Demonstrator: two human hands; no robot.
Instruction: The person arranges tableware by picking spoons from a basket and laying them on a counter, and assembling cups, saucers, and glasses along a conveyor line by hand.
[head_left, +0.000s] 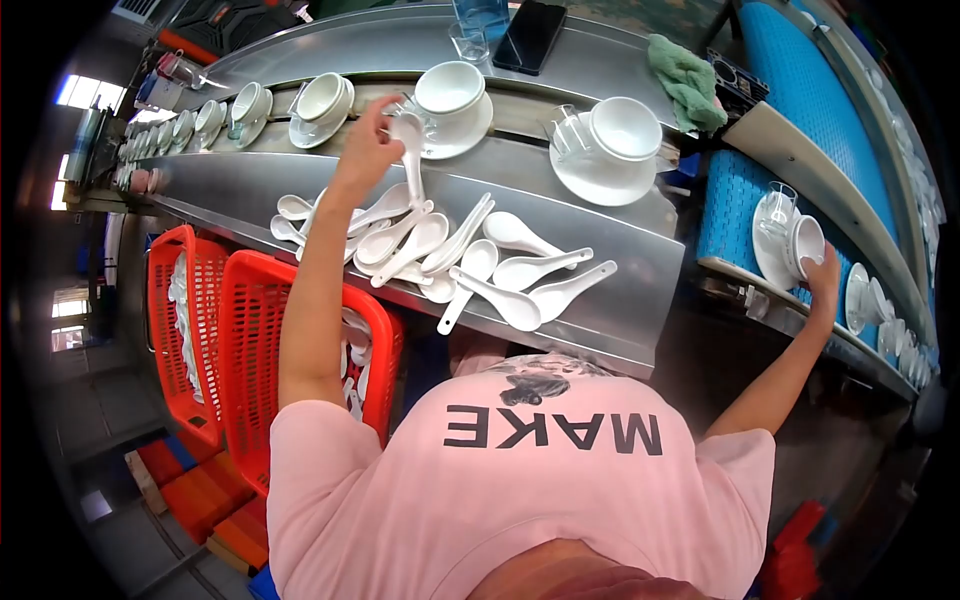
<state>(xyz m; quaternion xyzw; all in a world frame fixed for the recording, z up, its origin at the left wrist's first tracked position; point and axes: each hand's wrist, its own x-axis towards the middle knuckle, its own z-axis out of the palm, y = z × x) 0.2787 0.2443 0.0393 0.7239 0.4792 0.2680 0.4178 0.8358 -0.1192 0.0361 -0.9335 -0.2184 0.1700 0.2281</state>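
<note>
My left hand (371, 153) is closed on a white soup spoon (411, 160), whose handle points down toward me. The spoon is beside a white bowl (450, 87) on a saucer (474, 136). Below it, a loose pile of white soup spoons (420, 238) covers part of the steel counter (625, 290). Far to the right, my right hand (822, 279) grips the near side of a small white bowl (807, 241). That bowl rests on a plate (766, 249) with a clear glass (781, 203), over a blue conveyor belt (726, 211).
Another plate (604, 188) carries a bowl and glass. A row of place settings (207, 120) runs leftward. Red baskets (262, 345) stand by the counter's near edge. A phone (531, 37) and green cloth (685, 80) lie at the back. More dishes (872, 300) line the right belt.
</note>
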